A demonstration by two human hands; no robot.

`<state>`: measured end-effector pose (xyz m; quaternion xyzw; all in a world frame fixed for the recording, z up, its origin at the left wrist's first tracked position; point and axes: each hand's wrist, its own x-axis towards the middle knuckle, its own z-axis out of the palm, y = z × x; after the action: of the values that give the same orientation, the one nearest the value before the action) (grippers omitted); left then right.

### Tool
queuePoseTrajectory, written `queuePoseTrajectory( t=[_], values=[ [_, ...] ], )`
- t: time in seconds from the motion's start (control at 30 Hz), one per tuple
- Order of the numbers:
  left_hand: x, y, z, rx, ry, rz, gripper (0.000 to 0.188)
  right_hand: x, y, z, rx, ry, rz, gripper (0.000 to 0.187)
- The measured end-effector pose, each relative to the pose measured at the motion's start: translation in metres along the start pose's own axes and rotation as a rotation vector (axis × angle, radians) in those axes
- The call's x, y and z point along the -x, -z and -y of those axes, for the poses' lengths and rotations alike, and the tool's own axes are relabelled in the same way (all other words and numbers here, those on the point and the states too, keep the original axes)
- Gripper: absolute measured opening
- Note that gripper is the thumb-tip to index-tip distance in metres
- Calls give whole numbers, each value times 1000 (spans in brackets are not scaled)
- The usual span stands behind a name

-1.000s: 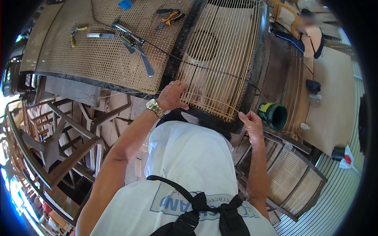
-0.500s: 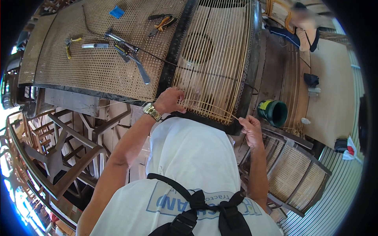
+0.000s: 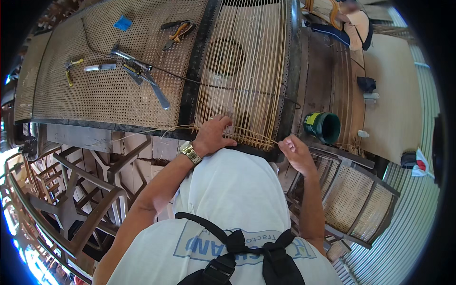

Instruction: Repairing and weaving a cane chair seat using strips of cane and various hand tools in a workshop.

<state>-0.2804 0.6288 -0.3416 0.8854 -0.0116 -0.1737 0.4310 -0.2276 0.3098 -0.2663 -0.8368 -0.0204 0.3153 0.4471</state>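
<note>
A wooden frame panel in front of me is strung lengthwise with pale cane strands (image 3: pixel 251 57), and several crosswise strands are woven in at its near end. My left hand (image 3: pixel 212 136), with a metal watch on its wrist, rests on the near left of this weave. Its thumb and fingers are apart, the fingertips on the strands. Beyond the frame's near right corner, my right hand (image 3: pixel 295 154) pinches the end of a cane strand (image 3: pixel 275 141) between thumb and fingers. That strand runs across the weave, and a loose length trails out past the left side.
Left on finished cane webbing (image 3: pixel 142 95) lie orange-handled pliers (image 3: pixel 179 34), yellow-handled cutters (image 3: pixel 70 71), a knife (image 3: pixel 99 67), metal tools (image 3: pixel 140 66) and a blue scrap (image 3: pixel 122 23). A green bucket (image 3: pixel 327 127) stands right. Chair frames (image 3: pixel 90 204) crowd lower left. Another person (image 3: pixel 356 28) sits far right.
My left hand has shifted right along the weave, its fingers spreading. My right hand still pinches the strand, slightly left and turned. The whole view has shifted, moving the bench leftward.
</note>
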Motion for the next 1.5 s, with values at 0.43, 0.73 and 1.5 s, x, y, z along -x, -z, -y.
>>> queuePoseTrajectory(
  t=[0.43, 0.73, 1.5],
  values=[
    [5, 7, 3, -35, -131, -62, 63, -13, -51, 56, 378, 362, -299, 25],
    [7, 6, 21, -115, -270, -46, 76, -60, -119, 98, 1010, 389, 213, 52],
    [8, -15, 36, -117, -294, -52, 79, -80, -133, 123, 1130, 22, 403, 47]
  ],
)
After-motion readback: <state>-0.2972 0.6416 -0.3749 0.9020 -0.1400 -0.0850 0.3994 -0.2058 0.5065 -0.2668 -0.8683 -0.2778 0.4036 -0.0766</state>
